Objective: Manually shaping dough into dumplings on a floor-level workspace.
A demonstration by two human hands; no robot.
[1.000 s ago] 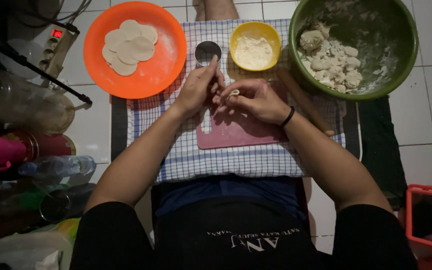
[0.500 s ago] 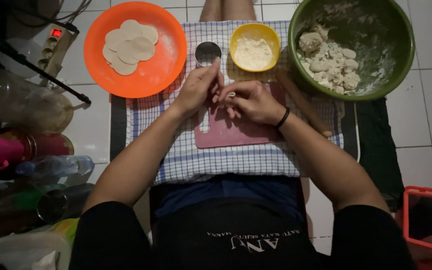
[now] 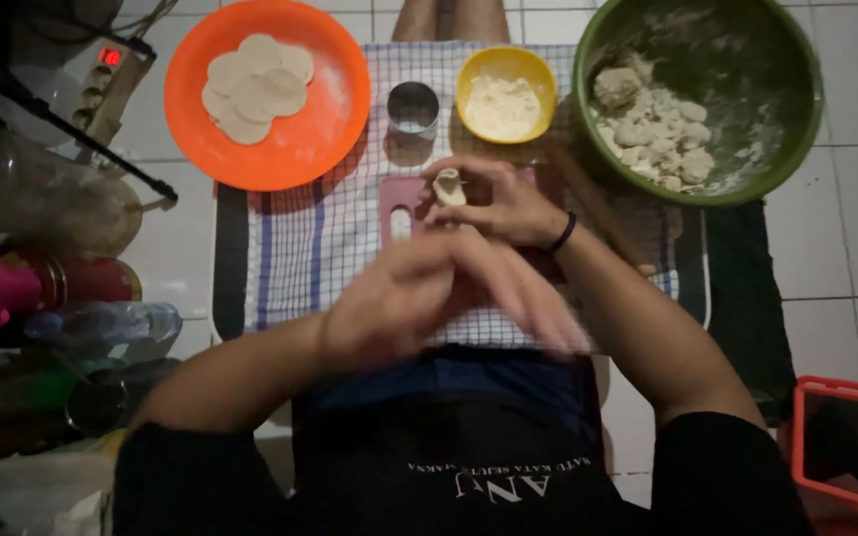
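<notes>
**Dough piece pinched above the pink board**

Right now my right hand (image 3: 494, 203) holds a small piece of dough (image 3: 448, 187) between thumb and fingertips, just above the pink cutting board (image 3: 404, 203) on the checked cloth (image 3: 300, 248). My left hand (image 3: 419, 298) is a blur in front of it, fingers loosely spread, gripping nothing I can make out. To do this well, I judge the pinch should stay light, so the soft piece keeps its shape, with flour from the yellow bowl (image 3: 505, 94) on my fingertips against sticking. Finished rounds (image 3: 255, 87) lie on the orange plate (image 3: 310, 149); raw lumps wait in the green bowl (image 3: 737, 109), and the metal ring cutter (image 3: 413, 107) stands beside the flour.
</notes>
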